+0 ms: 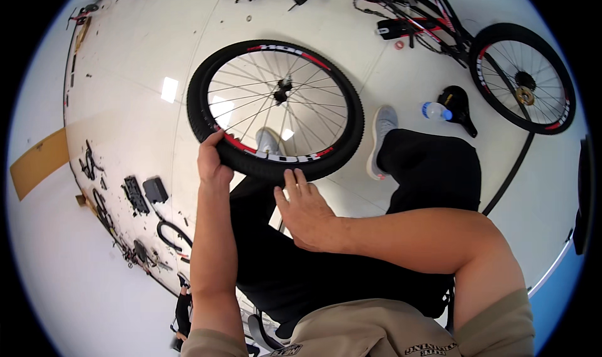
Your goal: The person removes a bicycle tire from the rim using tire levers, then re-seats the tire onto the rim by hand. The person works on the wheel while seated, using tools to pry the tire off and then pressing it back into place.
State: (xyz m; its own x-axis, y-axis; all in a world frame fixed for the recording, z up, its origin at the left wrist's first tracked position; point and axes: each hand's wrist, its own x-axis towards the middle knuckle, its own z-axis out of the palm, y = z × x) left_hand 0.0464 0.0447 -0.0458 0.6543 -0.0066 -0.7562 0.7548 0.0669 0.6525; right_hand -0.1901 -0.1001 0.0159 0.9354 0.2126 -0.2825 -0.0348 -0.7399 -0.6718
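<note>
A bicycle wheel (336, 88) with a black knobbly tyre, red and white rim markings, thin spokes and a black hub (282, 90) is held tilted in front of me. My left hand (212, 159) grips its near left side, thumb up by the red rim. My right hand (305, 207) lies just below and right of that, fingers spread, fingertips at the outer face of the tyre's near edge. One light grey shoe shows through the spokes; the other stands to the wheel's right.
A red and black bike (426, 24) lies top right with its rear wheel (492, 109). A saddle (461, 109) and plastic bottle (433, 110) are beside it. Bike parts, a black case (155, 189) and cardboard (39, 162) lie left; another person's leg (183, 310) shows lower left.
</note>
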